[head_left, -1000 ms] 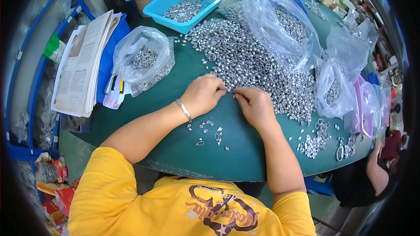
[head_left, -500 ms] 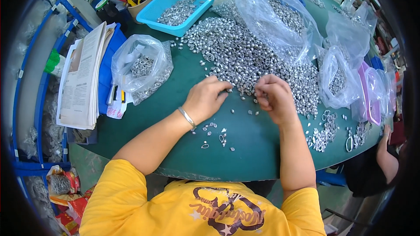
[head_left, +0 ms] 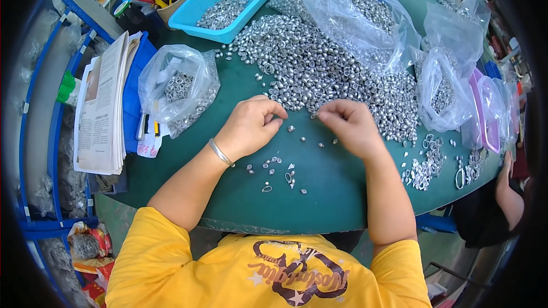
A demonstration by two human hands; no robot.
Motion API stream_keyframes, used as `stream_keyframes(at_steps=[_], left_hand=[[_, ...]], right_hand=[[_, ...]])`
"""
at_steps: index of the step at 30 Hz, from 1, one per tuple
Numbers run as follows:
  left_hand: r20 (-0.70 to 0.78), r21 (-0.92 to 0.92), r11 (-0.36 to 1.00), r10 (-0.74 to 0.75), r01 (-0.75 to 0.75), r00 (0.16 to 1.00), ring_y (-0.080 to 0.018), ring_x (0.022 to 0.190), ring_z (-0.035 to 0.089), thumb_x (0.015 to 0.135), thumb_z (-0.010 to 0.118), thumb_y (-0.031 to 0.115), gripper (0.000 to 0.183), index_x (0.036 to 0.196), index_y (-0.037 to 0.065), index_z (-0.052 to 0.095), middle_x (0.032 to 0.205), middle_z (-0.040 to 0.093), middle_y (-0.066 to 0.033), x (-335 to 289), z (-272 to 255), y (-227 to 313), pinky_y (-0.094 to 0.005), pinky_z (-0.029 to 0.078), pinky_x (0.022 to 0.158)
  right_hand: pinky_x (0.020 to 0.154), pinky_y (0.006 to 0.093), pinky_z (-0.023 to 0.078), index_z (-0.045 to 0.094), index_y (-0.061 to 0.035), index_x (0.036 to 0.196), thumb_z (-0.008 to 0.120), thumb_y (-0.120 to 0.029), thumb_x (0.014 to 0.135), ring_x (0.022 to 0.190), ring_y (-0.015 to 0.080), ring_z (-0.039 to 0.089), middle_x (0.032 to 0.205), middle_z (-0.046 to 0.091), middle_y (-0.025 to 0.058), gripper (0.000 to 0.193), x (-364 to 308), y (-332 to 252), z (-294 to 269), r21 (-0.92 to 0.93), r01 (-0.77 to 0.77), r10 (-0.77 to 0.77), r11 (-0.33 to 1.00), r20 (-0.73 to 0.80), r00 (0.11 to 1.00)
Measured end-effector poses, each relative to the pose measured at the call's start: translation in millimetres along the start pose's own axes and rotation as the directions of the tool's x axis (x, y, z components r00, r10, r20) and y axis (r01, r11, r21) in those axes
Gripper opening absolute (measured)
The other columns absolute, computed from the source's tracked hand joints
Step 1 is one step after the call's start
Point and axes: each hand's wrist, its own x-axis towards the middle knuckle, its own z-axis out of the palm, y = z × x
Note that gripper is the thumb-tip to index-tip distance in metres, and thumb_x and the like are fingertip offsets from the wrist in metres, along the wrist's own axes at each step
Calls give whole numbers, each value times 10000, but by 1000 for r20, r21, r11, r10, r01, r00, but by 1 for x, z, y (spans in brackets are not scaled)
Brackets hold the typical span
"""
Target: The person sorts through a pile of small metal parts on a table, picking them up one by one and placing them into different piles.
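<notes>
A wide heap of small silver metal pieces (head_left: 319,63), many oval and hollow like ring-shaped settings, spreads over the green table. At its near edge my right hand (head_left: 353,130) has thumb and forefinger pinched on a small silver metal piece (head_left: 313,116). My left hand (head_left: 251,125), with a silver bangle (head_left: 220,153) on the wrist, is closed left of it, fingertips just off the heap; anything between them is too small to make out. Several loose pieces (head_left: 291,129) lie between the hands, and a scattered small group (head_left: 273,161) lies nearer me.
A turquoise basket (head_left: 228,34) of metal pieces stands at the back left, beside a pot of pliers (head_left: 171,5). Plastic bags of pieces lie left (head_left: 200,100) and right (head_left: 442,120) of the heap. Papers (head_left: 103,108) stand at the left. Another person's arm (head_left: 507,191) is at the right.
My left hand has drawn back left, away from the heap. My right hand has shifted slightly left, its fingertips now pinching a piece. More loose pieces lie between the hands.
</notes>
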Motion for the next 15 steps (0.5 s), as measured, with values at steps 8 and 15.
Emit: stream_keyframes(at_steps=[8, 15], left_hand=[[-4, 110, 988, 114, -113, 993, -194, 562, 502, 701, 684, 64, 117, 813, 47, 653, 652, 496, -56, -2, 15, -6, -303, 420, 541], [4, 45, 994, 101, -101, 995, -174, 566, 489, 698, 675, 54, 148, 844, 45, 654, 641, 484, -48, -4, 12, -10, -292, 412, 541]], right_hand=[[636, 326, 493, 673, -34, 862, 579, -113, 801, 677, 214, 629, 787, 653, 96, 137, 0, -5, 9, -241, 93, -104, 966, -34, 994], [521, 322, 439, 622, -37, 861, 580, -105, 786, 582, 225, 561, 750, 610, 96, 109, 5, 6, 15, -193, 181, -199, 964, -80, 977]])
